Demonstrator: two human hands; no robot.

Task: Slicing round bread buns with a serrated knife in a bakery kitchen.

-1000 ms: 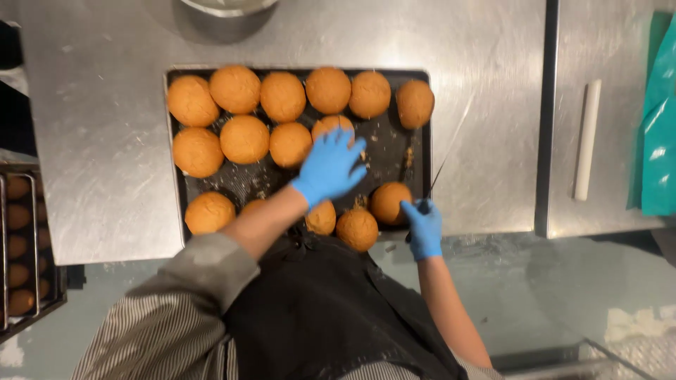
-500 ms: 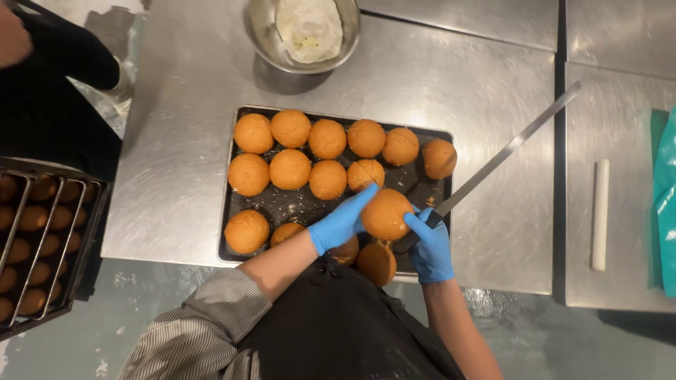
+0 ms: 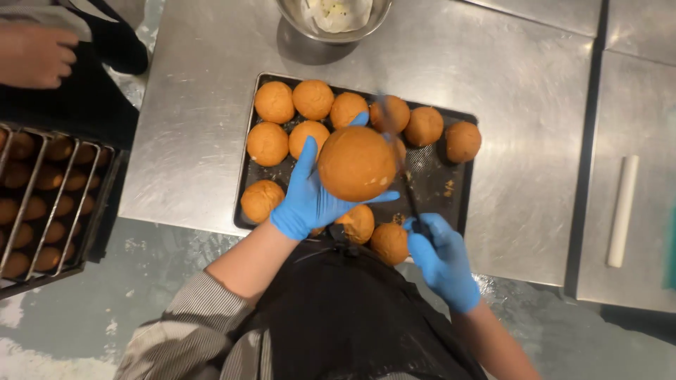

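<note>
My left hand (image 3: 306, 197), in a blue glove, has its grip wrapped around one round brown bun (image 3: 357, 163), lifted off the baking tray (image 3: 461, 116) and held up toward me. My right hand (image 3: 442, 262), gloved too, is clenched on the handle of a long knife (image 3: 403, 169) whose blade runs up behind the bun, blurred, so I cannot tell whether it has entered the crust. As I judge it, the cutting is barely begun: the buns I can see on the tray look whole, about a dozen of them, and no halves lie anywhere in view.

The tray sits on a stainless steel bench (image 3: 204, 127), scuffed and dull. A metal bowl (image 3: 336, 20) with something pale stands beyond it, a white rod-like thing (image 3: 622, 210) lies on the next bench, and a rack of more buns (image 3: 42, 197) stands at my left, near another person's hand (image 3: 35, 55).
</note>
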